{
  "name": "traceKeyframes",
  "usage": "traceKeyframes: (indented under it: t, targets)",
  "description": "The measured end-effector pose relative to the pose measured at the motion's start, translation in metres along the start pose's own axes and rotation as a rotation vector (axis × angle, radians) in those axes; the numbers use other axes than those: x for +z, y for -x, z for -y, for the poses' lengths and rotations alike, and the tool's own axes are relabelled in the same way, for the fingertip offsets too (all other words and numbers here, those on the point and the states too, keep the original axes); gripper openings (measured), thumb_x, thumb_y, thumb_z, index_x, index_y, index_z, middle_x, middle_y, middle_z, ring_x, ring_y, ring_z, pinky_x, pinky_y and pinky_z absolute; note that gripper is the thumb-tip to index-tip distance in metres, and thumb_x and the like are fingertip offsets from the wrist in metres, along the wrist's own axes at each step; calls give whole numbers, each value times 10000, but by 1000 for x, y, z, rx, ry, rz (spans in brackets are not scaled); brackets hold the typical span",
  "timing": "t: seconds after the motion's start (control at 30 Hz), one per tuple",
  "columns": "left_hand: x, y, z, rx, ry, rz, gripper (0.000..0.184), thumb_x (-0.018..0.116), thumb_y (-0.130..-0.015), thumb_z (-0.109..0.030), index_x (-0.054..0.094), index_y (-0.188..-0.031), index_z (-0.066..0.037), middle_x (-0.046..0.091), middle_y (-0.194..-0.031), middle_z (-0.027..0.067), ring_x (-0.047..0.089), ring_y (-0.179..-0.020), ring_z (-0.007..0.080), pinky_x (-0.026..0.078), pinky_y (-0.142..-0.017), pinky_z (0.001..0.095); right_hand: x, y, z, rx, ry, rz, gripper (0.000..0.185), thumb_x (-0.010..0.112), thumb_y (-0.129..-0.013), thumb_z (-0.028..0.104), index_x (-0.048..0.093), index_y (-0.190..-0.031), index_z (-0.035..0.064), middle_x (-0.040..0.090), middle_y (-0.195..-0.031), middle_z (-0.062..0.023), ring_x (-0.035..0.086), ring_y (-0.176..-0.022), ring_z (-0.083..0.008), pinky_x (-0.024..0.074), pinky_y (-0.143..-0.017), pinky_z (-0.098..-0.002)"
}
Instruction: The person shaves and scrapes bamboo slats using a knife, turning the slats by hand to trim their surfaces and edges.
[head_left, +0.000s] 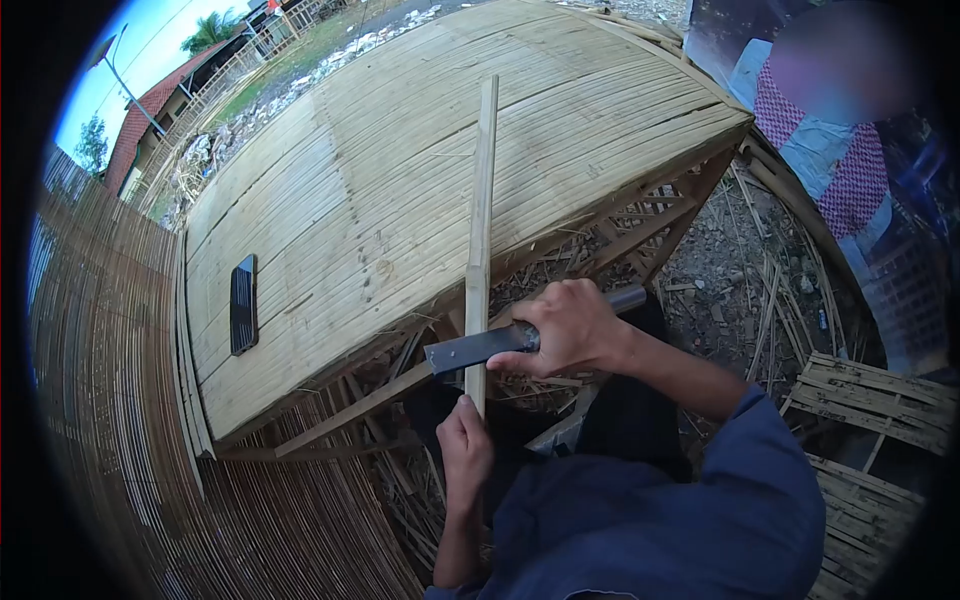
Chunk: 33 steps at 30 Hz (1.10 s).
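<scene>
A long, narrow bamboo strip [482, 200] stretches away from me, its far part over the bamboo-slat platform [400, 180]. My left hand [466, 448] is closed around the strip's near end. My right hand [575, 328] grips a broad-bladed knife [460, 352] with a squared tip, whose handle sticks out to the right behind the fist. The dark blade lies crosswise against the strip, a short way beyond my left hand. Both hands are on the near side of the platform's front edge.
A black phone [243, 305] lies on the platform's left part. Woven bamboo matting [120, 370] borders the left side. Another person [820, 150] sits at the upper right. Bamboo scraps [770, 310] litter the ground, and a slatted bamboo piece [880, 400] is at the lower right.
</scene>
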<state>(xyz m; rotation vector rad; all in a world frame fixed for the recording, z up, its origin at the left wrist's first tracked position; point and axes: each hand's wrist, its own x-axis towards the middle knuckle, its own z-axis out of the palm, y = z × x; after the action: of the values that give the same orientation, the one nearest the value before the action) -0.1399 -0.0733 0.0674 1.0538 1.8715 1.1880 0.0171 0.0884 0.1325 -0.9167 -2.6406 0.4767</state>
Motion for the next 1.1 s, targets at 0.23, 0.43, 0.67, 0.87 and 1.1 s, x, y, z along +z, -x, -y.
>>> traceKeyframes:
  t: [0.23, 0.43, 0.67, 0.87, 1.1]
  targets:
    - [2, 2, -10, 74, -153, -82, 453, 381, -1015, -265, 474, -699, 45, 385, -488, 89, 380, -463, 128, 313, -454, 362, 0, -2, -17, 86, 69, -194, 770, 517, -736, 793, 671, -751, 39, 597, -543, -143, 664, -572, -312, 545, -561, -420]
    - [3, 1, -9, 94, -133, -83, 455, 382, -1014, -273, 488, -710, 48, 384, -487, 96, 368, -474, 119, 321, -460, 372, 21, 15, 4, 1, 59, -231, 740, 548, -719, 786, 635, -689, 52, 572, -508, -129, 646, -528, -300, 531, -521, -398]
    - [-3, 4, -15, 43, -170, -64, 437, 408, -1005, -257, 494, -711, 54, 428, -494, 151, 453, -433, 212, 340, -455, 379, 6, 0, -16, 106, 33, -185, 757, 534, -733, 781, 678, -749, 38, 600, -548, -162, 670, -589, -310, 547, -549, -417]
    - [-8, 15, -10, 143, -317, -99, 353, 462, -985, -181, 478, -712, 41, 502, -546, 216, 574, -495, 370, 385, -464, 400, 14, 24, -12, 44, 65, -89, 781, 487, -744, 799, 702, -815, 51, 631, -589, -139, 669, -568, -284, 546, -561, -414]
    - [3, 10, -12, 283, -172, -182, 416, 441, -1008, -227, 420, -688, 38, 372, -502, 70, 354, -487, 82, 286, -443, 319, 30, 26, 7, -89, 36, -305, 704, 592, -703, 763, 556, -647, 63, 555, -507, -96, 608, -461, -281, 500, -457, -379]
